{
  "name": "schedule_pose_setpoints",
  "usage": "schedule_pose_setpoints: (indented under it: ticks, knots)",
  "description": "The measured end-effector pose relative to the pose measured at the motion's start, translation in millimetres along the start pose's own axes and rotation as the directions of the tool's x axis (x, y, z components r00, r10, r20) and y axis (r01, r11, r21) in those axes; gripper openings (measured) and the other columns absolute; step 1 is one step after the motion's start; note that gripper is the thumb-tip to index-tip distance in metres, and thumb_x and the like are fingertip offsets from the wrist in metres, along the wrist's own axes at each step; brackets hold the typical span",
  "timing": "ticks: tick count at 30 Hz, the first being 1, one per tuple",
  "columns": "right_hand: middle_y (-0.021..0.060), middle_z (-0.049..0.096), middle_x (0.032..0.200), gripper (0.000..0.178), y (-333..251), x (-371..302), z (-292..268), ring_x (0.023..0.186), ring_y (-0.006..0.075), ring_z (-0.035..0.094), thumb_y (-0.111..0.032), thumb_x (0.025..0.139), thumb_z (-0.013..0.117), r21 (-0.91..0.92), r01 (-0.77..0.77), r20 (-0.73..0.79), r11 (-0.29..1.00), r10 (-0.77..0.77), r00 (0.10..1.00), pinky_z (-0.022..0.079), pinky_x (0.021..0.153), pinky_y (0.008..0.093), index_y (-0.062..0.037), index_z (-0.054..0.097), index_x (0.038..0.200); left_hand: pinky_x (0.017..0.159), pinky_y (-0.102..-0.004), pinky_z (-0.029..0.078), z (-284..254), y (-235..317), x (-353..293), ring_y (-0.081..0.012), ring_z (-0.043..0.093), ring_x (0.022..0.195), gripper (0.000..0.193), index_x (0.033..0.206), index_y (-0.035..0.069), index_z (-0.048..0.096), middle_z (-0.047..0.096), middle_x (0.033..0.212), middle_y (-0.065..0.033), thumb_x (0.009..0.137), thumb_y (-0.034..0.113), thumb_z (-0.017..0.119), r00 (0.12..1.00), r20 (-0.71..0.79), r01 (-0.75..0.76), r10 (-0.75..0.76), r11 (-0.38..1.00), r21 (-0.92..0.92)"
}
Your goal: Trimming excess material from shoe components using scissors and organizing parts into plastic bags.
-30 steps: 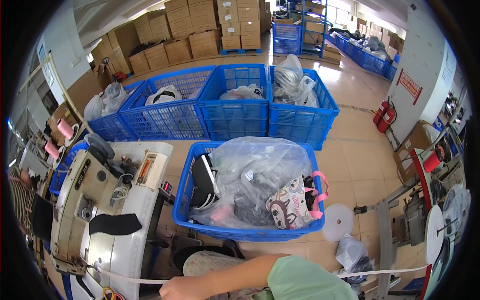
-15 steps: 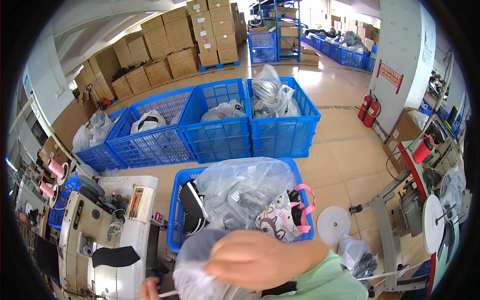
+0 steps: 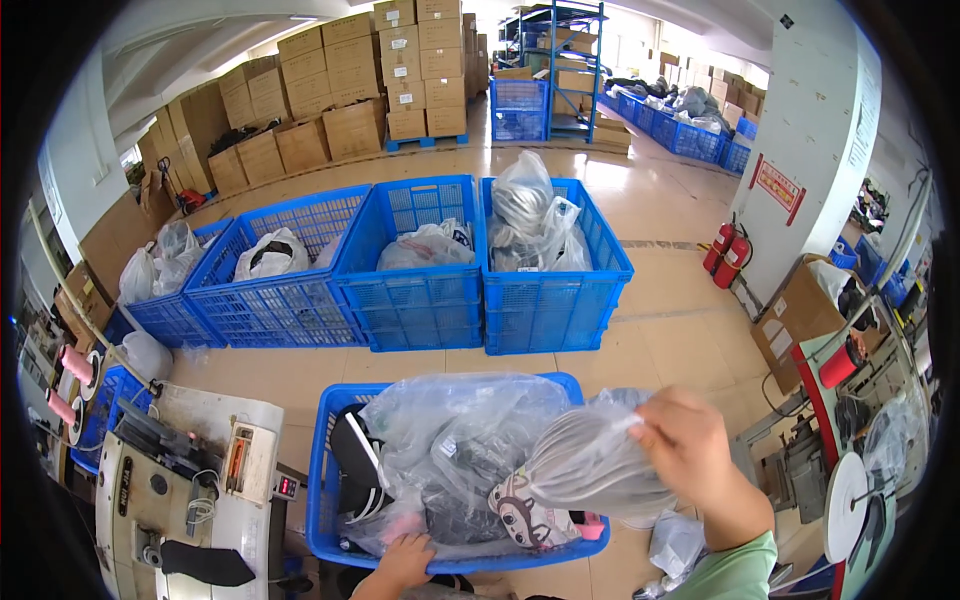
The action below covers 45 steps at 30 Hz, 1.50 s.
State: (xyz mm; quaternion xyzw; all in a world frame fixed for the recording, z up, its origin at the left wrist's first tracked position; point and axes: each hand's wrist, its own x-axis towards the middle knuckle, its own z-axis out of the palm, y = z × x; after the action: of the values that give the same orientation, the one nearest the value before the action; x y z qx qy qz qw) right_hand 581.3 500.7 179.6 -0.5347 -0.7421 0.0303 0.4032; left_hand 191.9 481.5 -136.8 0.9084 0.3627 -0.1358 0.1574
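My right hand (image 3: 690,450) pinches the gathered top of a clear plastic bag (image 3: 595,460) packed with stacked, pale curved pieces. It hangs over the right side of a blue plastic basket (image 3: 318,500). Fingers of my left hand (image 3: 405,562) are bent over the basket's near rim, against the plastic inside. In the basket lie a large clear bag (image 3: 465,405) with dark contents, a black item with a white edge (image 3: 362,460), and a white cartoon-printed fabric item (image 3: 520,512) with pink parts, partly covered by the held bag.
Several blue crates (image 3: 410,300) holding bagged goods stand in a row beyond the basket. A sewing machine (image 3: 150,490) with a black fabric piece (image 3: 205,562) is at left. Another machine (image 3: 810,460) stands at right, near a plastic bag (image 3: 678,545) on the floor.
My right hand has moved right and away from me, carrying the bag over the basket. My left hand has moved right, from a white cord to the basket's near rim.
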Motion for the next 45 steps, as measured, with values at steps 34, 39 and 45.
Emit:
schedule_pose_setpoints:
  ticks: [34, 39, 45]
  knots:
    - [0.0136, 0.061, 0.1, 0.029, 376.7, 234.5, 249.9, 0.093, 0.0229, 0.059, -0.015, 0.086, 0.051, 0.894, -0.32, -0.119, 0.312, 0.857, 0.502, 0.048, 0.077, 0.0339, 0.0016, 0.054, 0.109, 0.1, -0.0478, 0.028, -26.9, -8.5, 19.1, -0.0339, 0.04, 0.117, 0.036, 0.092, 0.006, 0.063, 0.053, 0.114, -0.0154, 0.06, 0.021, 0.06, 0.998, 0.059, 0.026, -0.015, 0.98, -0.199]
    - [0.013, 0.06, 0.103, 0.029, 343.0, 195.9, 223.2, 0.096, 0.0217, 0.059, -0.015, 0.086, 0.048, 0.872, -0.389, -0.014, 0.296, 0.81, 0.586, 0.047, 0.079, 0.0319, 0.0003, 0.054, 0.11, 0.1, -0.0474, 0.028, -10.3, -10.7, 16.8, -0.0338, 0.04, 0.116, 0.038, 0.094, 0.005, 0.062, 0.052, 0.114, -0.0157, 0.059, 0.021, 0.06, 1.0, -0.001, 0.004, -0.004, 0.984, -0.18]
    - [0.0104, 0.062, 0.098, 0.026, 273.0, 156.1, 187.8, 0.093, 0.0193, 0.06, -0.014, 0.086, 0.048, 0.793, -0.507, 0.134, 0.337, 0.716, 0.685, 0.047, 0.078, 0.0302, -0.001, 0.055, 0.108, 0.101, -0.0476, 0.026, -6.0, -11.0, 14.2, -0.0337, 0.038, 0.118, 0.042, 0.095, 0.005, 0.061, 0.051, 0.116, -0.0153, 0.056, 0.022, 0.062, 1.0, -0.03, 0.002, -0.008, 0.982, -0.188]
